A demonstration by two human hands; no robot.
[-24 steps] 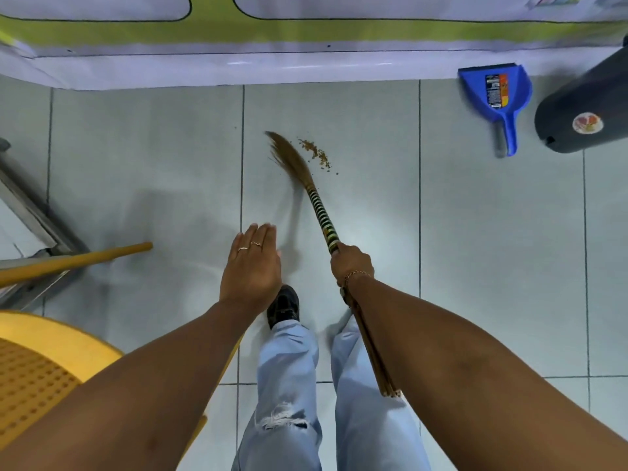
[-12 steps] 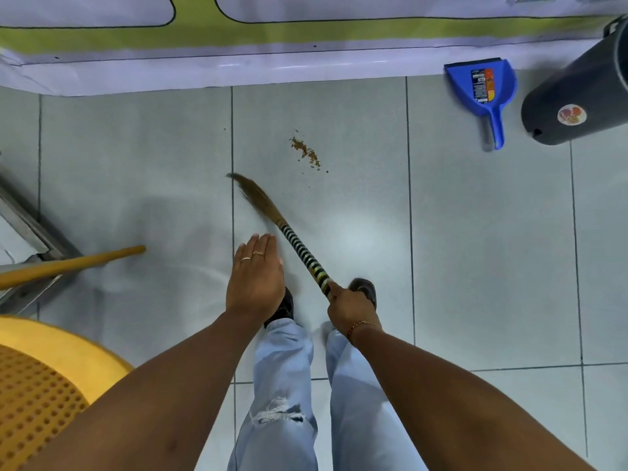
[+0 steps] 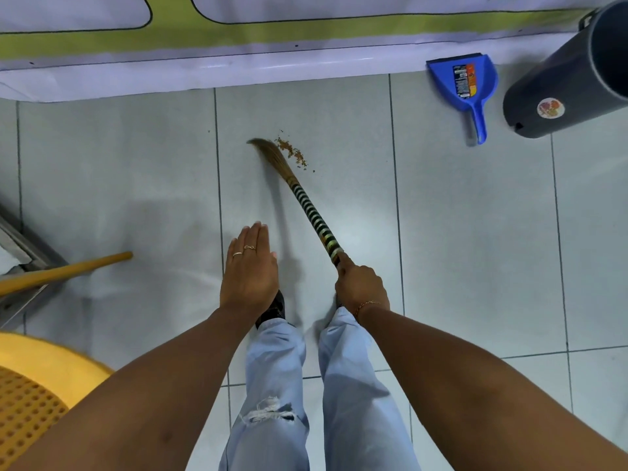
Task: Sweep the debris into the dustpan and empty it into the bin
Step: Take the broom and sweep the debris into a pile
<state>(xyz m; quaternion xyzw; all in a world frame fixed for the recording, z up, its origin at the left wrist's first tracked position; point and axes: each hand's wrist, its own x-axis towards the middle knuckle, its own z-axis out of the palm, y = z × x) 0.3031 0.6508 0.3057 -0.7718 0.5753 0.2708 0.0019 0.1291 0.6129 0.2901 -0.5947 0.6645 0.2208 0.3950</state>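
The right hand (image 3: 362,287) is closed around the striped handle of the broom (image 3: 314,217), whose bristles rest on the floor (image 3: 458,232) just left of the debris (image 3: 292,153), touching the edge of that small brown pile. The left hand (image 3: 249,270) hangs flat, fingers spread and holding nothing.

The dustpan (image 3: 464,81) lies well to the right by the wall, mouth facing the wall and handle toward the person, with the bin (image 3: 571,83) just beside it. A hard flick could scatter the crumbs across the tiles instead of herding them (the pile is loose and already trails a few specks). The pan's mouth points away from the pile, so sweeping straight at it would likely push debris against its back or handle; it probably needs picking up and turning first, a job for the free left hand.

Half a second ago the bristles were drawn back near the feet, well apart from the pile; now they have come forward to meet it.
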